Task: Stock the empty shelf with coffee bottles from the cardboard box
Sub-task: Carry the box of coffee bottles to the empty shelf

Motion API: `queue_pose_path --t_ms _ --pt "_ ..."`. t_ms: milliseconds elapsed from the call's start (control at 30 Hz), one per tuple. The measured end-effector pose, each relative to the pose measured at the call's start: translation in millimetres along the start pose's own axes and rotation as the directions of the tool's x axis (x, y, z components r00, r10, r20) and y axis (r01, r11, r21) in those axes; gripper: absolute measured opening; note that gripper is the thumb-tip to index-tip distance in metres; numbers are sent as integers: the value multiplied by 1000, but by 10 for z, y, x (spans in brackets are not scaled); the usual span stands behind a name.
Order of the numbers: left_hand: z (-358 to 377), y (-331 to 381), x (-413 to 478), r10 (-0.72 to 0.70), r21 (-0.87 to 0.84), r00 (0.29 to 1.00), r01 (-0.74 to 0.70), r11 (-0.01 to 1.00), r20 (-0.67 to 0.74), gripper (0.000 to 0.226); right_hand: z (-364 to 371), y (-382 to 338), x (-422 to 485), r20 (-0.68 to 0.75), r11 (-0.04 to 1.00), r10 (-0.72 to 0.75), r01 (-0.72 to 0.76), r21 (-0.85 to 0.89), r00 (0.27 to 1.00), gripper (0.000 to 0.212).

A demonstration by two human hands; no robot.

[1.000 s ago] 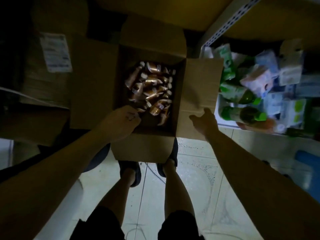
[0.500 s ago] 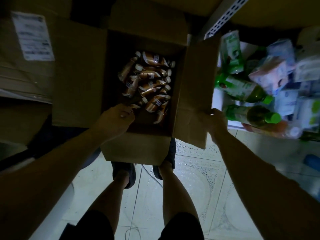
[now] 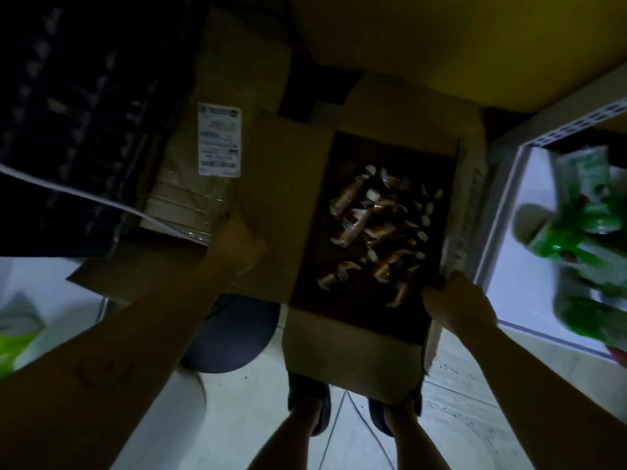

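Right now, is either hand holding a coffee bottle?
No: the right hand grips the cardboard box by a flap, the left hand is at another flap.

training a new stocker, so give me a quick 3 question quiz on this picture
1. True or false: the coffee bottles stand upright in the cardboard box.
2. The right hand grips: A) a coffee bottle B) the box's right wall C) a shelf post.
3. Fill in: the shelved bottles on the white shelf at right are ____ in colour.

Key: 1 false, they lie jumbled on their sides; 2 B; 3 green.
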State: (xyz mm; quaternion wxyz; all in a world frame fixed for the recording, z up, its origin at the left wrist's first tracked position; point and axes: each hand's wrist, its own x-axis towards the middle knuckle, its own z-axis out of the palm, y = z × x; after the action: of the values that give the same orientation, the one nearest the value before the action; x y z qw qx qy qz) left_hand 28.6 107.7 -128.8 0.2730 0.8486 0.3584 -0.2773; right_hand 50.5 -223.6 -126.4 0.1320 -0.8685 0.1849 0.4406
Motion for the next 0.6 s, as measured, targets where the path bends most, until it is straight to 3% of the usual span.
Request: queue_pose_path --t_ms 67,167,300,433,533,600 --pt "-68 -73 139 -40 -82 999 40 996 7 71 11 6 32 -6 999 -25 25 -30 1000 38" --pt "-81 -199 240 -56 -334 991 94 938 120 72 2 18 47 -24 997 -49 48 -67 998 35" --pt "-27 -122 101 -66 -401 996 84 912 59 66 -61 86 -8 -41 996 -30 26 -81 999 37" --pt "160 210 -170 2 -137 959 39 990 284 59 -131 161 -92 -49 998 -9 6 -63 999 55" --pt "265 428 -263 61 48 975 -73 996 213 42 -198 251 -93 -60 997 50 -53 -55 997 57" --pt "319 495 -290 82 124 982 -104 987 171 42 -215 350 -79 -103 995 50 -59 -78 993 54"
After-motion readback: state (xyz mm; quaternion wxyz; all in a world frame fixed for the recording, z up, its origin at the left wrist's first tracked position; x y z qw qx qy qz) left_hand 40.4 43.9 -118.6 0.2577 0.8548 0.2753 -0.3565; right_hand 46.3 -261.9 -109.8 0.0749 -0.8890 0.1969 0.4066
